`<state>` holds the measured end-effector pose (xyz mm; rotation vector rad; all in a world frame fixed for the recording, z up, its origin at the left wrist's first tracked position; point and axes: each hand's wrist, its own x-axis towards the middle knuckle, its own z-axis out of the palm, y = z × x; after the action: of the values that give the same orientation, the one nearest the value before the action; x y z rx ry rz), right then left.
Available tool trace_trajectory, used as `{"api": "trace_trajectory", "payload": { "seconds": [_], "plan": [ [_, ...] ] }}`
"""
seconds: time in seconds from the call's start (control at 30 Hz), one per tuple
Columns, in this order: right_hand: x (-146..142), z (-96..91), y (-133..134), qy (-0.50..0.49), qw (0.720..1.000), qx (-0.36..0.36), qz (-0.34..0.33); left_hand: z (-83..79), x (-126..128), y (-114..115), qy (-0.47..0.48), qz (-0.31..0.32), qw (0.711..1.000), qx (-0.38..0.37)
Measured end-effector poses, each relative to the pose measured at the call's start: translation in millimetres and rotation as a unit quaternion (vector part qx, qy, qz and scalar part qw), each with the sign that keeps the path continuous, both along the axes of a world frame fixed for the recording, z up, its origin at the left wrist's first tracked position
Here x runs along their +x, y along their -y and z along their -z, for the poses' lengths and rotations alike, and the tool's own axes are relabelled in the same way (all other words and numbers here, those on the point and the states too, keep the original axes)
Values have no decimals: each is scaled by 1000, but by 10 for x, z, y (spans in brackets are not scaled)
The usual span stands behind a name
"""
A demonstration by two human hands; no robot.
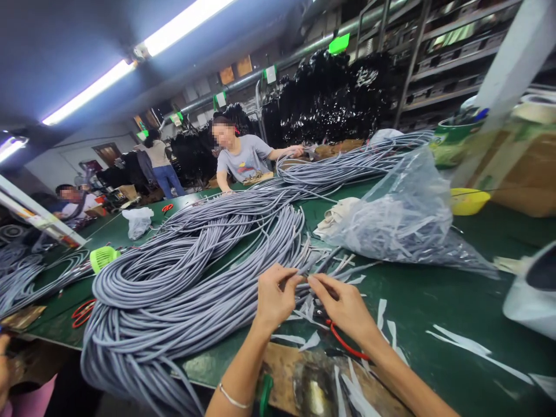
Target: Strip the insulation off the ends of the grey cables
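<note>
A large heap of coiled grey cables (195, 289) lies across the green table and hangs over its near edge. In front of the heap, my left hand (275, 292) is closed in a pinch on the end of a grey cable. My right hand (341, 301) meets it fingertip to fingertip, pinching at the same cable end; the fingers hide its tip. White strips (310, 341) of sheet material lie scattered below and around the hands. Red-handled scissors (345, 341) lie beneath my right wrist, partly covered by it.
A clear plastic bag (391, 223) full of pale strips stands right of the cables, by a yellow dish (469, 201). At the near edge is a wooden board (282, 368). More red scissors (83, 313) and a green basket (103, 259) are left. A person (247, 156) sits opposite, touching cables.
</note>
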<state>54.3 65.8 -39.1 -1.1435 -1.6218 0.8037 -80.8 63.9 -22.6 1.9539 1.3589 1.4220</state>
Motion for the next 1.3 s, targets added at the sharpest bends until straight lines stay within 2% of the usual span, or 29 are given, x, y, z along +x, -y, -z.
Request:
{"api": "trace_trajectory", "payload": {
  "seconds": [0.2,0.37,0.53,0.77,0.9,1.07,1.17,1.3],
  "plan": [
    [3,8,15,-16,1000,-14,-4,9,30,48,-129,-61,986,91],
    [-27,56,11,-40,999,-34,15,57,50,59,-189,-106,965,149],
    [-66,78,26,-66,996,-56,3,86,60,63,-225,-134,948,183],
    [-81,105,37,-75,995,-66,18,90,71,68,-236,-147,942,190],
    [-89,131,20,-96,992,-83,-1,98,89,71,-251,-154,938,181],
    [-68,115,3,-65,996,-62,18,117,128,75,-273,-172,927,192],
    [-42,104,-2,-45,997,-59,25,117,135,81,-256,-154,939,171],
    [-4,81,3,-24,998,-52,23,79,111,83,-204,-103,968,106]
  ]
}}
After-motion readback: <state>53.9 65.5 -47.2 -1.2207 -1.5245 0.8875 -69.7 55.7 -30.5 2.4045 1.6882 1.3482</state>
